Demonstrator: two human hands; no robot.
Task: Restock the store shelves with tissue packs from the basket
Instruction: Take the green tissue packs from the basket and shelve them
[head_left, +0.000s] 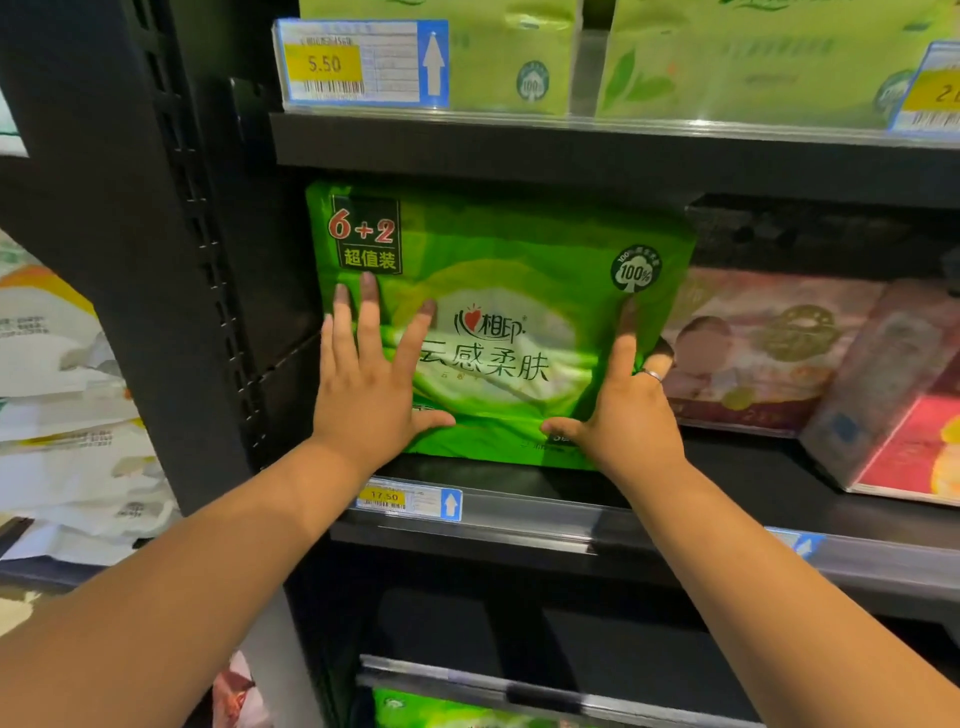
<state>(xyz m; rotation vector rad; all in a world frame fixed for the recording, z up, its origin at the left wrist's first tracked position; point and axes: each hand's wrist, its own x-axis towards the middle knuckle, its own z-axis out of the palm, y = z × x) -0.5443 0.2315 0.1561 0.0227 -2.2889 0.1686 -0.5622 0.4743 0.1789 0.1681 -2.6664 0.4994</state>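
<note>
A big green tissue pack (498, 322) stands upright on the dark middle shelf (571, 488), in the middle of the frame. The left hand (371, 379) lies flat on the front of the pack with its fingers spread wide, so it presses but does not wrap around anything. The right hand (623, 410) holds the pack's right edge, thumb on the front near the bottom and fingers reaching up and around the side; one finger wears a ring (651, 374). A pink pack (758, 353) sits just beside it on the right. A yellow price tag (384, 497) is on the shelf edge below the left wrist. More green packs (519, 57) fill the top shelf.
</note>
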